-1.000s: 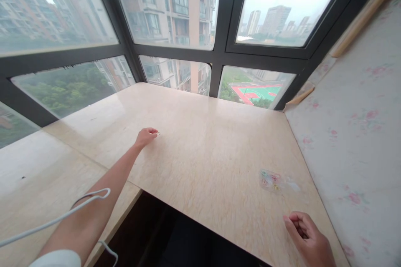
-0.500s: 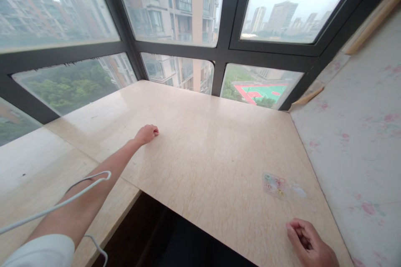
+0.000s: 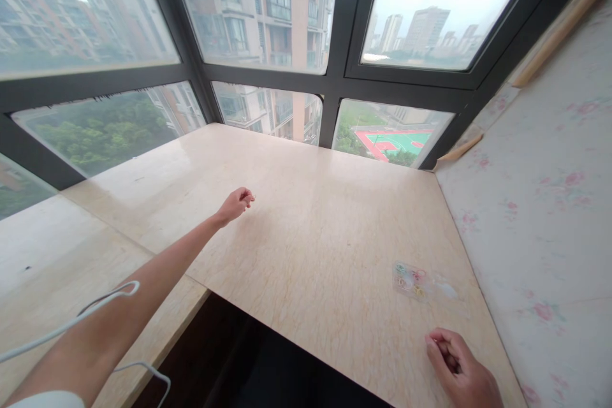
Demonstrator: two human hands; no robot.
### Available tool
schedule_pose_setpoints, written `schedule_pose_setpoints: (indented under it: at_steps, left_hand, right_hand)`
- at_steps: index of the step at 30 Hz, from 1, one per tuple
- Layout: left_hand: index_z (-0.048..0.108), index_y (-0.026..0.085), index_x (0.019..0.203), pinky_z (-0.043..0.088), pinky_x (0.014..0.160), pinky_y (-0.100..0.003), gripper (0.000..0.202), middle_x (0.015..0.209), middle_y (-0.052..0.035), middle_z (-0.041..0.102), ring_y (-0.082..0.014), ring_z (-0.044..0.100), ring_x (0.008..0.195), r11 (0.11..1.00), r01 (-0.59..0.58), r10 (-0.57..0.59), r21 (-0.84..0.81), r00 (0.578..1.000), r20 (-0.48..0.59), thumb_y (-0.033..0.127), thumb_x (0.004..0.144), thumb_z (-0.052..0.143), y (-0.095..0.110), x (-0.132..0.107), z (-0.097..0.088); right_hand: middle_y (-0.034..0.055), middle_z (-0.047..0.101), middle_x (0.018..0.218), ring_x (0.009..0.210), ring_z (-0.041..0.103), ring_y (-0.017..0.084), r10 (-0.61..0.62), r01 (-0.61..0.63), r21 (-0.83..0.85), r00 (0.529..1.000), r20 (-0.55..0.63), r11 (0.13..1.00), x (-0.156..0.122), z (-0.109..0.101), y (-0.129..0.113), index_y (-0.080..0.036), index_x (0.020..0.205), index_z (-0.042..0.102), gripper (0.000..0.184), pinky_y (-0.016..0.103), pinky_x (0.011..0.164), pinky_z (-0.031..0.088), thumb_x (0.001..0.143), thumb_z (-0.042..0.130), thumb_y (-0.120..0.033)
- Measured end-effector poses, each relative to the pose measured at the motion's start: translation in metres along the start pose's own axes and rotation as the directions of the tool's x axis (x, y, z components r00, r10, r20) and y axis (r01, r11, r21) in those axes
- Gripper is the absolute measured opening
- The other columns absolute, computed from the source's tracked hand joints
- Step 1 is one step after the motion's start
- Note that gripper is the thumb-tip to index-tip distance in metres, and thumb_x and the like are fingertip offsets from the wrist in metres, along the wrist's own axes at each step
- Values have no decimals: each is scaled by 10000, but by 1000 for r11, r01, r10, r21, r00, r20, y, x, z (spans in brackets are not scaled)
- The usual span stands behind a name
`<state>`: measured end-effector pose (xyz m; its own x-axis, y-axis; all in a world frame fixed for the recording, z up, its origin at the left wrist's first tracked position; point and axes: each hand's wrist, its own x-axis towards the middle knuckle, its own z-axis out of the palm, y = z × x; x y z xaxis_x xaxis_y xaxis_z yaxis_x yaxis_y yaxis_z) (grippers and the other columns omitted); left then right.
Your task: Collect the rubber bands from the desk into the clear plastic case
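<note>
My left hand (image 3: 235, 204) reaches far out over the beige marble-look tabletop (image 3: 310, 229), fingers pinched together on a tiny object that I cannot make out. It hovers just above the surface. My right hand (image 3: 461, 373) rests at the near right edge of the table, fingers curled inward, and what is inside them is hidden. A small clear plastic bag of coloured rings (image 3: 415, 280) lies flat on the table a short way beyond my right hand.
A white wire hanger (image 3: 90, 315) hangs over my left forearm. Dark-framed windows (image 3: 335, 83) close off the far side. A floral-papered wall (image 3: 545, 217) borders the right. A dark gap (image 3: 268, 370) opens under the near table edge.
My left hand has lifted slightly off the table and shifted right, still pinched. The right hand stays curled at the near edge.
</note>
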<state>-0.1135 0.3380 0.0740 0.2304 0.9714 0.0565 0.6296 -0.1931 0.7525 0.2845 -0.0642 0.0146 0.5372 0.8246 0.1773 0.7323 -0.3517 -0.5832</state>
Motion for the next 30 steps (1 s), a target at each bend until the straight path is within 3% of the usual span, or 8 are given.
schedule_pose_setpoints:
  at_steps: [2, 5, 8, 14, 21, 26, 30]
  left_hand:
    - [476, 177, 759, 436, 575, -276, 204, 797, -59, 624, -119, 518, 589, 983, 3, 2, -182, 1000, 24, 372, 765, 534, 19, -7, 11]
    - [487, 169, 745, 415, 537, -250, 300, 763, -39, 605, -90, 492, 552, 863, 15, 38, -505, 995, 94, 409, 698, 661, 50, -20, 30]
    - [534, 157, 769, 404, 523, -232, 327, 709, -19, 598, -83, 492, 547, 782, 18, 118, -623, 977, 177, 394, 668, 735, 82, -33, 52]
    - [634, 138, 962, 468, 545, -251, 370, 834, -86, 692, -125, 578, 626, 779, 16, 231, -627, 922, 311, 389, 709, 731, 146, -65, 103]
    - [681, 157, 909, 501, 593, -257, 260, 864, -85, 728, -150, 636, 696, 800, -73, 361, -596, 852, 380, 372, 763, 682, 203, -103, 171]
    - [686, 165, 836, 490, 627, -259, 158, 809, -58, 714, -145, 627, 705, 806, -283, 491, -520, 810, 320, 313, 810, 637, 233, -125, 206]
    - [698, 178, 822, 466, 607, -254, 104, 803, -45, 698, -134, 591, 675, 764, -465, 618, -447, 726, 300, 227, 827, 606, 245, -133, 225]
  right_hand:
    - [2, 639, 604, 506, 623, 161, -8, 8, -7, 1000, -18, 1000, -1, 0, -3, -247, 831, 602, 323, 204, 480, 467, 818, 491, -550]
    - [-6, 623, 583, 484, 609, 155, -45, 45, -5, 999, -2, 999, -1, 1, -4, -242, 835, 605, 323, 204, 480, 462, 830, 486, -542]
    - [-13, 603, 567, 473, 589, 155, -62, 61, -8, 998, -25, 998, 0, 1, -5, -241, 855, 601, 309, 218, 486, 457, 852, 472, -521]
    - [-25, 546, 545, 467, 546, 156, -59, 59, 33, 998, -16, 998, 1, -2, -14, -231, 885, 577, 276, 247, 496, 436, 892, 431, -465]
    - [-31, 520, 574, 508, 544, 157, -16, 16, 133, 1000, -5, 991, 2, -4, -16, -222, 929, 557, 219, 250, 529, 427, 917, 435, -403]
    - [-40, 508, 569, 506, 531, 145, 6, -4, 195, 1000, -8, 981, 2, -6, -17, -211, 935, 565, 189, 238, 530, 407, 912, 457, -364]
    - [-45, 500, 564, 502, 527, 142, 30, -30, 239, 1000, 5, 970, 2, -7, -18, -210, 943, 567, 189, 234, 524, 400, 913, 462, -365]
